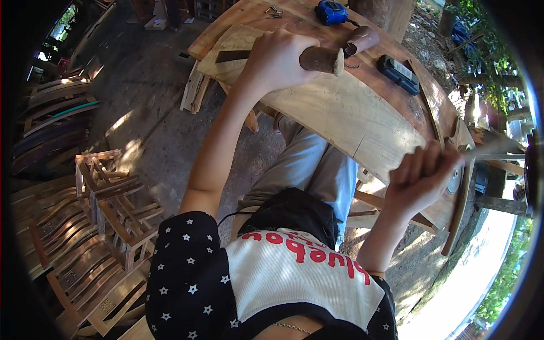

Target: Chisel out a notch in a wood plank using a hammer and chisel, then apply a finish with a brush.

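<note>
My left hand (280, 59) is closed round the thick wooden handle of a chisel (322, 60). The handle's blunt, worn end points right, and its dark flat blade (231, 55) shows to the left of my fingers, over a pale wooden board (351, 107). Off to the right, above the board's near right end, my right hand (422, 173) is a fist round the handle of what looks like a hammer (493, 152). That handle is smeared by motion and runs to the right rim, where a dark head seems to be. The two tools are well apart.
On the reddish tabletop (385, 45) lie a blue tape measure (331, 12), a brown rolled sheet (362, 39), a dark blue-edged case (398, 75) and several small metal pieces (274, 11). A thin wooden strip (428, 105) lies farther right. Wooden stool frames (116, 198) stand on the left.
</note>
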